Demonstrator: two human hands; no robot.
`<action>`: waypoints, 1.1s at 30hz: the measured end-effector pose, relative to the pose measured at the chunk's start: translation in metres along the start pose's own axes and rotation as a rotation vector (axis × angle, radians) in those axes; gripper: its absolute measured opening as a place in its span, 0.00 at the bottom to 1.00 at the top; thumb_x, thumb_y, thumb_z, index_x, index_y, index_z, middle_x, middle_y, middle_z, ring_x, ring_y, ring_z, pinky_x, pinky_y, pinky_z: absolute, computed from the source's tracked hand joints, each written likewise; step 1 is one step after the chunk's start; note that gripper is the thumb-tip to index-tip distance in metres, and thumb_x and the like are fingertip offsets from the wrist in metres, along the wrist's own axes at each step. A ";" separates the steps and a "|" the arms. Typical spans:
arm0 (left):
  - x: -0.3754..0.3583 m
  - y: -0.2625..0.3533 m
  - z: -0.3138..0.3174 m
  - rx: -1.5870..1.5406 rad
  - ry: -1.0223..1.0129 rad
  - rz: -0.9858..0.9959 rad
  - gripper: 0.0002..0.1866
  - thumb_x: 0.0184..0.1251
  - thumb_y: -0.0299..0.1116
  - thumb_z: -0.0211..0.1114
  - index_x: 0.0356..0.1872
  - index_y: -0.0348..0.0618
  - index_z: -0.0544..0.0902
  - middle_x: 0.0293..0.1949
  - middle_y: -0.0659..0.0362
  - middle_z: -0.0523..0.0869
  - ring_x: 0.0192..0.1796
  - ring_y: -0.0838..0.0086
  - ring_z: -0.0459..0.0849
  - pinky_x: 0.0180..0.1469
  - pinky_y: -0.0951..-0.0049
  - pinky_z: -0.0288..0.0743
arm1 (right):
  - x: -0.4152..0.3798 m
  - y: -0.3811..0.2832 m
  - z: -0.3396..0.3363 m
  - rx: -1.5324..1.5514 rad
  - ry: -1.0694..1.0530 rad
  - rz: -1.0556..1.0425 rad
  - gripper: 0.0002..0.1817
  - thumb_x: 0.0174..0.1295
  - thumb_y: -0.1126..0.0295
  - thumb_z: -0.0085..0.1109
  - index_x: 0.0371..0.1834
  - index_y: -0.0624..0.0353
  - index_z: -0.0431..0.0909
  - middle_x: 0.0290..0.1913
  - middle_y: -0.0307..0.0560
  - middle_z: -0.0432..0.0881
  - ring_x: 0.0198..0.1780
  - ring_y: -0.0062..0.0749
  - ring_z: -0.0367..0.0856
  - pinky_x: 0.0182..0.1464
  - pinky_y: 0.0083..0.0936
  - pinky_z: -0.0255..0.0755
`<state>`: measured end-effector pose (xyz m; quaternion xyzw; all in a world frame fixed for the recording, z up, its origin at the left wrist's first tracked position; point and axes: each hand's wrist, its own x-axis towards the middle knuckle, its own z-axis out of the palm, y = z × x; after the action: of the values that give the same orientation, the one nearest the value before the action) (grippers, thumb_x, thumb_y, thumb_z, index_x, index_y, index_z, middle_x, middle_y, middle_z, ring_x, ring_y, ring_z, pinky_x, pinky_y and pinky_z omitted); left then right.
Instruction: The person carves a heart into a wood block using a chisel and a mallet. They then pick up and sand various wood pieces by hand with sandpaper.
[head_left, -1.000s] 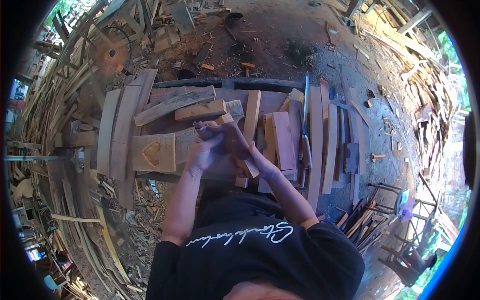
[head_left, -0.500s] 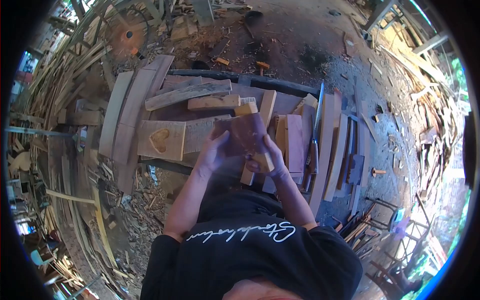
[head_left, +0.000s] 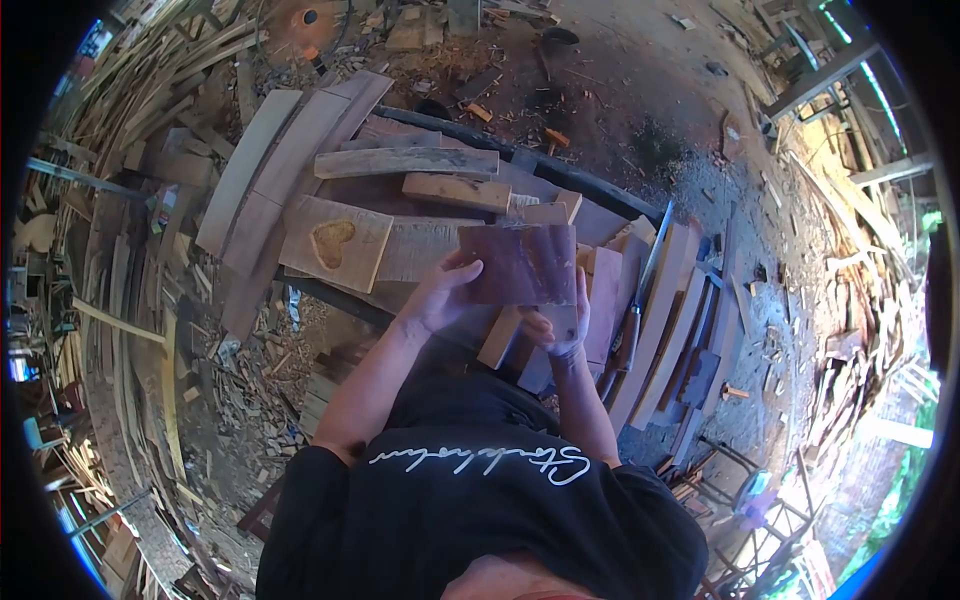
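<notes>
Reddish board (head_left: 520,262) was gripped by the left hand (head_left: 440,295) and right hand (head_left: 562,322) at its near edge; turning it slowly probably suited checking it.

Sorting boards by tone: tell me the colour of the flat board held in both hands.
Reddish-brown with a purplish tint: the board, between left hand and right hand, shows best in the head view.

Heart-carved board (head_left: 335,243), handsaw (head_left: 640,290), stacked planks (head_left: 670,310), round saw blade (head_left: 300,18)
</notes>
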<state>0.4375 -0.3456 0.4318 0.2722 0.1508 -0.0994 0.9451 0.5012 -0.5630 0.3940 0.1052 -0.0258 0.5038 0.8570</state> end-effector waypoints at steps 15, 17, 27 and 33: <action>0.006 -0.026 0.028 0.092 0.136 0.217 0.16 0.72 0.28 0.65 0.59 0.49 0.78 0.53 0.61 0.84 0.58 0.71 0.82 0.61 0.58 0.81 | -0.010 0.000 0.004 -0.492 0.212 -0.066 0.51 0.57 0.27 0.59 0.73 0.55 0.61 0.58 0.52 0.74 0.46 0.39 0.74 0.31 0.24 0.71; 0.007 -0.030 0.026 0.123 0.150 0.213 0.16 0.73 0.28 0.65 0.59 0.49 0.78 0.53 0.61 0.84 0.58 0.71 0.82 0.60 0.58 0.81 | -0.007 -0.001 0.010 -0.590 0.323 -0.079 0.46 0.63 0.31 0.57 0.71 0.56 0.62 0.56 0.52 0.75 0.45 0.38 0.76 0.29 0.24 0.72; 0.008 -0.045 -0.008 -0.058 0.115 -0.004 0.11 0.75 0.39 0.63 0.53 0.52 0.78 0.50 0.64 0.84 0.53 0.74 0.84 0.54 0.66 0.80 | 0.000 0.007 0.017 -0.452 0.422 -0.099 0.33 0.73 0.45 0.50 0.70 0.59 0.62 0.50 0.57 0.81 0.37 0.43 0.85 0.20 0.26 0.75; 0.015 -0.052 -0.024 0.035 0.143 0.011 0.12 0.74 0.43 0.65 0.52 0.57 0.76 0.45 0.68 0.82 0.46 0.80 0.81 0.50 0.72 0.75 | 0.007 0.015 0.023 -0.466 0.355 -0.039 0.37 0.73 0.44 0.50 0.72 0.63 0.60 0.52 0.62 0.80 0.37 0.47 0.86 0.21 0.28 0.79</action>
<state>0.4322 -0.3777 0.3822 0.2961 0.2146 -0.0772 0.9275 0.4932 -0.5543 0.4199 -0.1836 0.0115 0.4782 0.8588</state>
